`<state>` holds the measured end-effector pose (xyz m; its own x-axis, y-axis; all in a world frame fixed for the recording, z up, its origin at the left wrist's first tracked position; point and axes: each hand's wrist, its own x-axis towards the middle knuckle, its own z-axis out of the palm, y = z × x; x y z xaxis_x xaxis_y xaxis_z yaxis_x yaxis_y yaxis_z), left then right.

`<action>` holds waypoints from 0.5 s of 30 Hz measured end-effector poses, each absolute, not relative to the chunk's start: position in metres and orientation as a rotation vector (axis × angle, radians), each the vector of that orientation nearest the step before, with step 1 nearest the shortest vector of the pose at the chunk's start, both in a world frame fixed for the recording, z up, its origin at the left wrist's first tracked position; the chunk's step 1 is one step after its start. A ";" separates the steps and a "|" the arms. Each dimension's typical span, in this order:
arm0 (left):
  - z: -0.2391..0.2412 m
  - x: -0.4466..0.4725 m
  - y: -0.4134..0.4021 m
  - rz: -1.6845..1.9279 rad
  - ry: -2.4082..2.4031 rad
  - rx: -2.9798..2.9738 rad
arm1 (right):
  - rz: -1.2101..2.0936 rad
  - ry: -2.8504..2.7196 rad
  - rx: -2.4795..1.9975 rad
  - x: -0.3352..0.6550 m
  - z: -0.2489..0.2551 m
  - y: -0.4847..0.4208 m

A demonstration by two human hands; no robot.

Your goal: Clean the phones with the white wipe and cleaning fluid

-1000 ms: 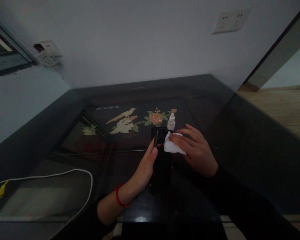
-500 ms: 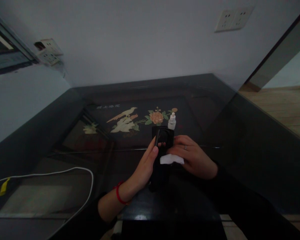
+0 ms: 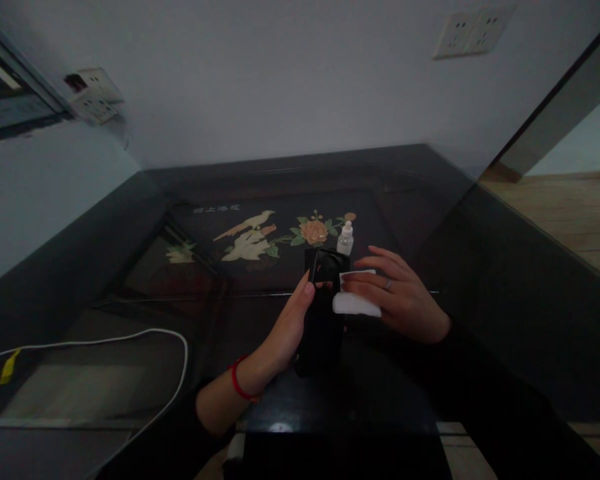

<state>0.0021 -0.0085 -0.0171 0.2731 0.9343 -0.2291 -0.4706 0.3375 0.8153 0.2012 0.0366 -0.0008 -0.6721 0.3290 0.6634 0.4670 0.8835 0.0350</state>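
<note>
White tissue (image 3: 356, 305) slid up and right since the last frame, so the wiping looks mid-stroke imo. Left hand (image 3: 291, 327) has its fingers clamped on the black case (image 3: 320, 337), just this side of the bottle (image 3: 345, 241); right hand (image 3: 403, 300) holds the tissue, fingers loosely spread

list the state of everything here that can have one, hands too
left hand: closed around the black object's side
right hand: fingers over the cloth, thumb hidden
black rectangular object: held, too dark to identify
thin white cloth: creased, at the object's side
small clear bottle with white cap: upright, capped
white cable: loosely curved
white double wall socket: nothing plugged in
</note>
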 end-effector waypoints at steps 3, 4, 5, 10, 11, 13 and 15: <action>-0.021 0.001 -0.004 1.140 0.815 0.730 | -0.160 -2.448 -0.496 0.194 0.000 0.028; -0.022 0.001 -0.003 1.162 0.823 0.740 | -0.119 -2.467 -0.471 0.192 0.000 0.024; -0.023 0.000 -0.003 1.172 0.835 0.743 | -0.065 -2.483 -0.441 0.189 -0.001 0.021; -0.021 -0.002 -0.002 1.158 0.869 0.708 | 0.119 -2.420 -0.346 0.187 -0.002 0.017; -0.020 -0.002 -0.003 1.165 0.859 0.714 | 0.052 -2.378 -0.383 0.189 -0.001 0.019; -0.018 -0.001 -0.003 1.173 0.833 0.734 | -0.125 -2.309 -0.481 0.195 0.001 0.024; -0.016 0.001 -0.003 1.176 0.823 0.730 | -0.246 -2.310 -0.531 0.197 0.004 0.027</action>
<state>0.0007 -0.0034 -0.0156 0.1740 0.9706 -0.1665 -0.4890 0.2320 0.8409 0.1974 0.0270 0.0035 -0.6399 0.3015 0.7069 0.4438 0.8959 0.0196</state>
